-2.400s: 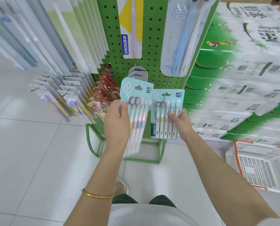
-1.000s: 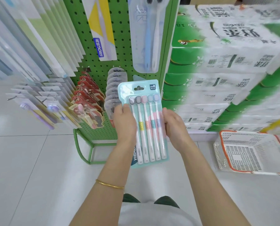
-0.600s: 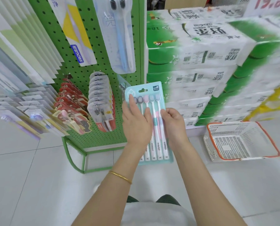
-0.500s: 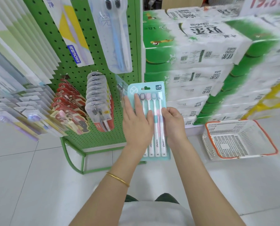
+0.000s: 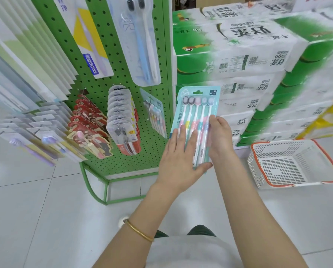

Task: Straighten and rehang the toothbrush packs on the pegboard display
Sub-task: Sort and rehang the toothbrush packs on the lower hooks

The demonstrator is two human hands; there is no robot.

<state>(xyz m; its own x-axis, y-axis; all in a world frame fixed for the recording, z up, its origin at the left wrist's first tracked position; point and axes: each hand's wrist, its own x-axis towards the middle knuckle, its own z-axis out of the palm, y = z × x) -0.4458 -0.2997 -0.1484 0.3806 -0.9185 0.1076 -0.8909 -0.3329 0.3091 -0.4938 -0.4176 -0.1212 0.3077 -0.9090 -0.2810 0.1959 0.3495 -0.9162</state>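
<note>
1. Setting: shop aisle with a white tiled floor [image 5: 36, 209]. A green pegboard stand [image 5: 107, 89] is up and left of the grip.
2. Grip: the right hand [image 5: 219, 136] pinches the right edge of a teal toothbrush pack [image 5: 197, 105]. Its thumb is on the front and its fingers are curled behind.
3. The left hand [image 5: 179, 161] lies flat on the lower front of the pack. Its fingers are straight and slightly spread, and its thumb lies across the bottom end.
4. Pack: five brushes, heads up, leaning slightly right. It is held in the air, off the board and just right of the stand's right edge.
5. Left of the grip: a matching hanging pack [image 5: 156, 117] sits on a peg at the board's right side, angled edge-on.
6. Further left: a row of clear packs [image 5: 121, 113], then red-carded packs [image 5: 88, 120].
7. Behind the grip: stacked green-and-white tissue cases [image 5: 239, 64], blurred.
8. Right and below: a white basket [image 5: 295, 163] with an orange rim stands on the floor.
9. Below: a gold bangle [image 5: 139, 232] is on the left wrist.
</note>
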